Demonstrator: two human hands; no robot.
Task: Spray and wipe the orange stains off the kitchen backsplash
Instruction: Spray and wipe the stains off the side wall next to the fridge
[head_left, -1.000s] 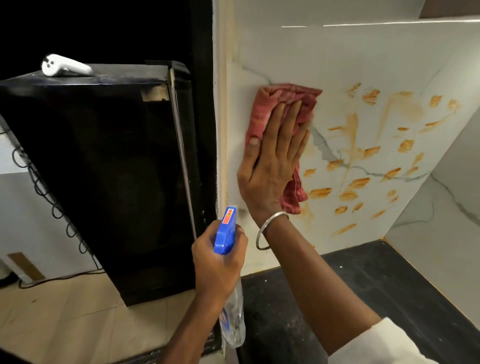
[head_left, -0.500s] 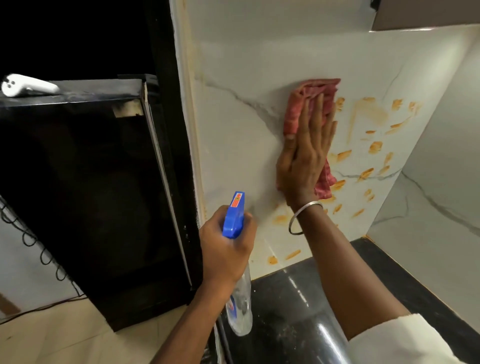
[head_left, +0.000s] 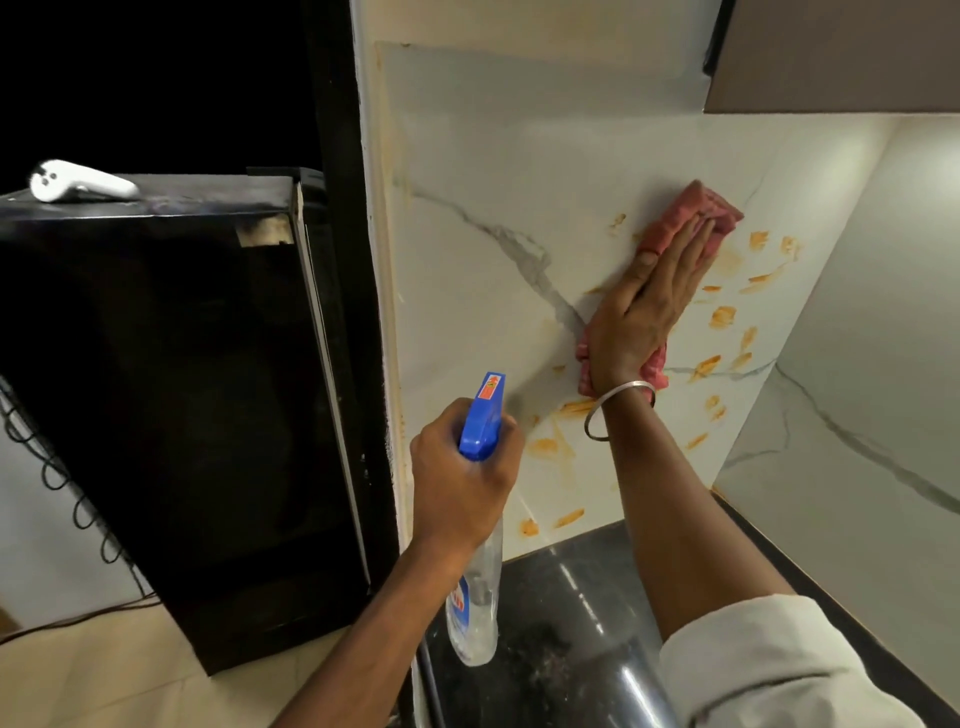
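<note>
Now the flat right hand (head_left: 639, 322) presses a cloth (head_left: 701, 208) on the stained backsplash (head_left: 493, 156). The left hand (head_left: 460, 483) grips a spray bottle (head_left: 482, 415) above the counter (head_left: 571, 597) at its left edge.

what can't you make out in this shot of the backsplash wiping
All from the head view.
How clean the backsplash is under the red cloth: covered by the cloth and the right hand pressing it.
The spray bottle trigger: hidden inside the left hand gripping it.
The bottle label: too blurred to read.
The upper left corner: too dark to tell anything.
</note>
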